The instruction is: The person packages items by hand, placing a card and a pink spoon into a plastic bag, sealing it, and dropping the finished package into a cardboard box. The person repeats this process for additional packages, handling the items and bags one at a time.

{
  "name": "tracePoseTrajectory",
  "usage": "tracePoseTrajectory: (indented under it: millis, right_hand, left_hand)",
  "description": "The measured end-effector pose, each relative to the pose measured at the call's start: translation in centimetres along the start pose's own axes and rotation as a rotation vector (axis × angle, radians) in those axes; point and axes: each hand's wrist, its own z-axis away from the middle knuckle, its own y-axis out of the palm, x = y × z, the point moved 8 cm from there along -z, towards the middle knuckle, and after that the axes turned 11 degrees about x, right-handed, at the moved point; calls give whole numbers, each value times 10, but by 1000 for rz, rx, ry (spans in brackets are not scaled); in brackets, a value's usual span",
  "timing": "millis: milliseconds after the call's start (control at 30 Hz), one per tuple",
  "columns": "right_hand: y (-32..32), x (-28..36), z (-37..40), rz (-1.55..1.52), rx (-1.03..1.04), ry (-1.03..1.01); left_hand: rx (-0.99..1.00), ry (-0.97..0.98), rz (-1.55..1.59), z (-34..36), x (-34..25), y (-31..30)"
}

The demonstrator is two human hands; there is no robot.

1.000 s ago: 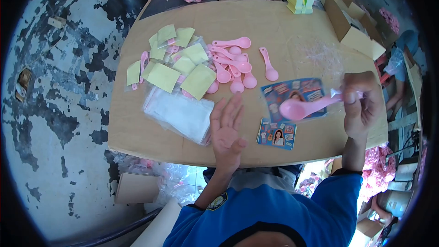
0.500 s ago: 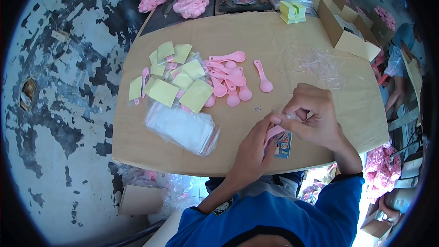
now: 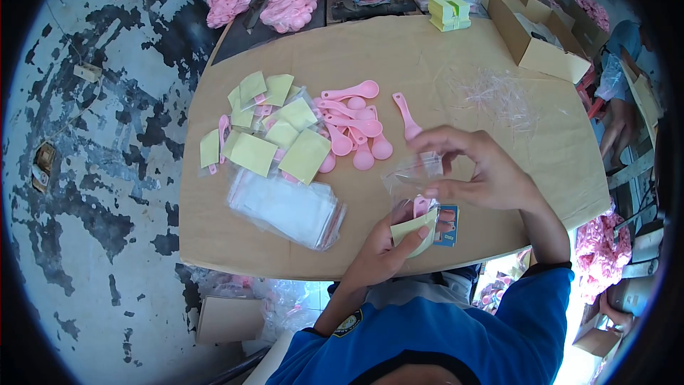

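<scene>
My left hand [image 3: 381, 251] is closed round a clear plastic bag [image 3: 411, 180] with a yellow card [image 3: 415, 232] and a pink spoon handle [image 3: 422, 205] in it. Above it, my right hand [image 3: 488, 171] has its thumb and fingers apart beside the bag's upper end. A blue printed card [image 3: 447, 225] lies partly behind the bag. Left of my hands are loose pink spoons [image 3: 363, 127], and one single spoon [image 3: 405, 115] lies apart from them. Bags with yellow cards [image 3: 253, 151] overlap at the left, above a stack of clear bags [image 3: 285, 210].
Thin clear strips [image 3: 499, 100] lie scattered on the right of the brown-covered table [image 3: 342, 50]. At the back are yellow card bundles [image 3: 449, 13], an open cardboard box [image 3: 534, 39] and bagged pink items [image 3: 291, 6]. A person's leg [image 3: 621, 125] shows at the far right.
The bag in my left hand now shows its yellow card and upright open end. My right hand has opened and moved off the pinch it held. The view has shifted slightly.
</scene>
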Motion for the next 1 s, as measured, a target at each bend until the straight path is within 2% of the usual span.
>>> tracePoseTrajectory:
  millis: [67, 167, 267, 367, 467, 567, 667, 767, 867, 933, 1000]
  right_hand:
    - [7, -4, 1, -76, 45, 13]
    - [-17, 2, 11, -71, -170, -65]
    - [-12, 6, 8, 74, -2, 77]
    - [0, -2, 6, 38, 35, 114]
    - [3, -2, 8, 69, 72, 84]
    - [10, 1, 5, 451, -45, -141]
    - [11, 6, 7, 664, -178, -230]
    - [21, 9, 5, 684, -179, -254]
    - [22, 7, 6, 702, -270, -303]
    - [21, 6, 7, 693, -245, -266]
    - [21, 3, 6, 681, -218, -249]
  left_hand:
    - [37, -14, -27, 2, 1, 0]
    - [136, 42, -49, 1, -2, 5]
    - [76, 47, -69, 0, -9, 11]
    - [-161, 132, -224, 0, -19, -5]
    - [-197, 169, -205, -3, -25, -15]
    - [-346, 183, -148, -1, -21, -22]
    - [-421, 187, -222, -2, -20, -28]
    - [-422, 207, -439, 0, -28, -26]
    - [-427, 131, -477, 3, -22, -29]
    - [-408, 80, -439, 4, -17, -30]
    - [-412, 108, -483, 4, -22, -29]
